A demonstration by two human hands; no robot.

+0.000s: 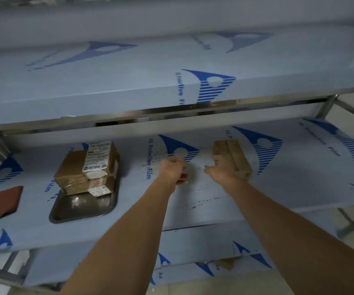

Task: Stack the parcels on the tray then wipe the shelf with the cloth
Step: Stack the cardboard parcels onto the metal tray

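A metal tray (82, 206) sits on the middle shelf (267, 179) at the left, with a stack of brown parcels (76, 169) on its far half; the top one bears white labels. One more brown parcel (233, 155) lies on the shelf to the right. My right hand (223, 170) is on its near left side, fingers around it. My left hand (171, 168) hovers over the shelf between tray and parcel, fingers curled, nothing visible in it. A reddish-brown cloth (0, 202) lies folded at the far left of the shelf.
The shelf is covered in blue-printed protective film. An upper shelf (129, 92) overhangs close above, and a lower shelf (193, 252) shows below. Metal legs (346, 220) stand at the right.
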